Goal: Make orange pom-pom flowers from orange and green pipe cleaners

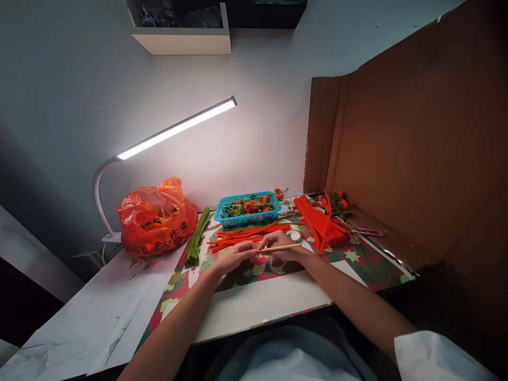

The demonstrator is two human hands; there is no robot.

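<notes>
My right hand [281, 247] is closed around a thin wooden stick [283, 247], which lies nearly level across its fingers. The fingertips of my left hand [238, 255] pinch together at the stick's left end. A small bit of orange pipe cleaner [257, 252] shows between the two hands; most of it is hidden by the fingers. Just behind the hands lies a loose spread of orange pipe cleaners [234, 238]. A roll of green tape [294, 236] rests beyond my right hand.
A blue basket [227, 222] holds orange pompom flowers with green stems. Green pipe cleaners [195, 243] and an orange plastic bag [154, 222] are left; an orange bundle [321, 225], pink-handled scissors [371, 232] and a cardboard wall [413, 137] are right. A lamp [178, 128] shines above.
</notes>
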